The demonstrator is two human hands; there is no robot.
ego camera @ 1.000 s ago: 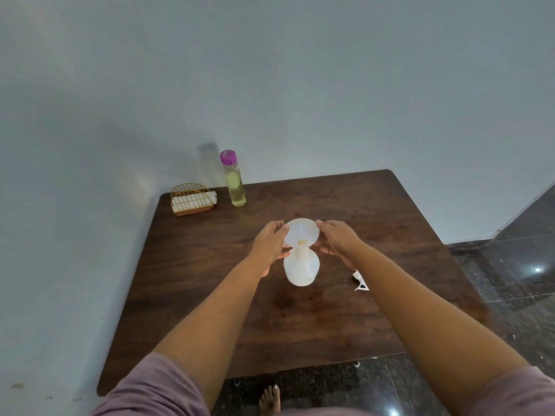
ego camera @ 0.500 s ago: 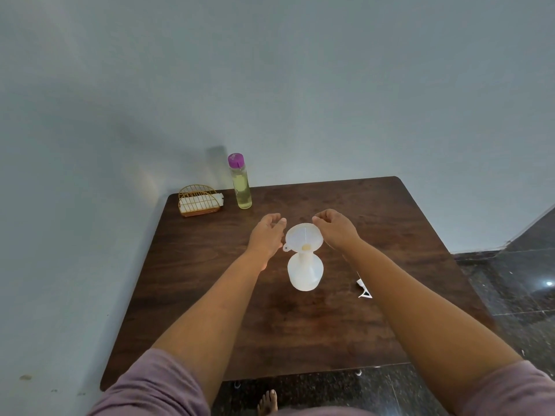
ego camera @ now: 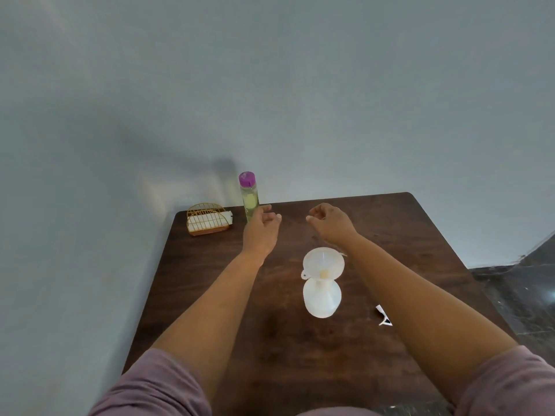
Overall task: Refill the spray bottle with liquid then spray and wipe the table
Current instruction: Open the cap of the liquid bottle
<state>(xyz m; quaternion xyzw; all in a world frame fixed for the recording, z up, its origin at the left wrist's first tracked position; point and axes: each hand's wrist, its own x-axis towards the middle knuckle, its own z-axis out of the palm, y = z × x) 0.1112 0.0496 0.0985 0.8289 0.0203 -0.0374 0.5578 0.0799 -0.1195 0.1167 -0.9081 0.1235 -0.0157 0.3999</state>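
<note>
1. Head view looked down on a dark wooden table (ego camera: 390, 235) set against a pale wall, where one white spray bottle (ego camera: 322, 299) stood upright near the middle, its long axis vertical and its open neck pointing up.
2. One white funnel (ego camera: 323, 262) sat in that neck, its wide mouth facing up and a small tab handle sticking out at the lower left of its rim.
3. One clear refill bottle (ego camera: 249, 196) with yellowish liquid and a purple cap stood upright at the far edge of the table; any label on it was too small to read.
4. One gold wire holder (ego camera: 207, 219) with something white in it stood just beside that bottle, at the far left corner.
5. Both hands hovered over the far half of the table, well apart from the spray bottle and holding nothing.
6. Left hand (ego camera: 262, 228), fingers relaxed and spread, reached close to the refill bottle; whether it touched could not be told.
7. Right hand (ego camera: 330, 222) hung with fingers loosely curled, gripping nothing.
8. One small white and black part (ego camera: 383, 316) lay on the table beside the right forearm, largely hidden; no writing showed anywhere.
</note>
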